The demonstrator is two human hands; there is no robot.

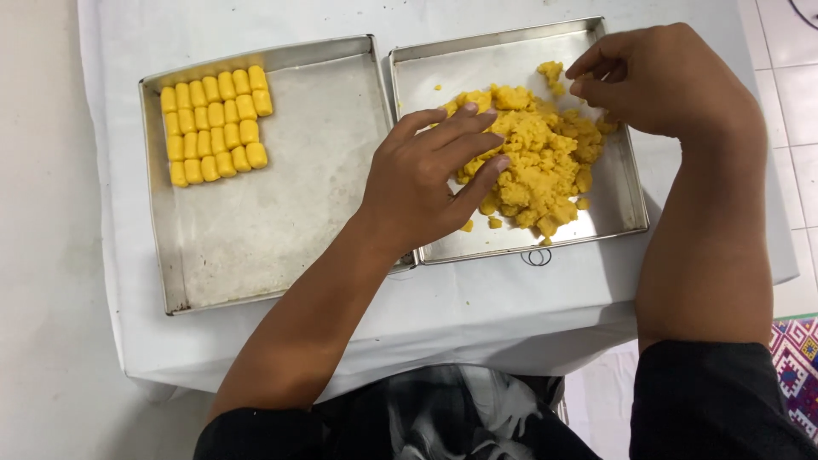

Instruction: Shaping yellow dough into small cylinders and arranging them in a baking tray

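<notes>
In the right tray [426, 72], the left hand [422, 183] rests spread on yellow dough [537, 158]; the right hand [660, 81] has its grip pinched narrow above it.

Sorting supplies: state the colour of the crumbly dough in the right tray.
Yellow, the dough in the steel tray; head view shows it.

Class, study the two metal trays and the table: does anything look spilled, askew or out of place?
Little stands out. A few yellow crumbs lie loose from the dough pile in the right tray. The shaped pieces in the left tray sit in neat rows.
</notes>
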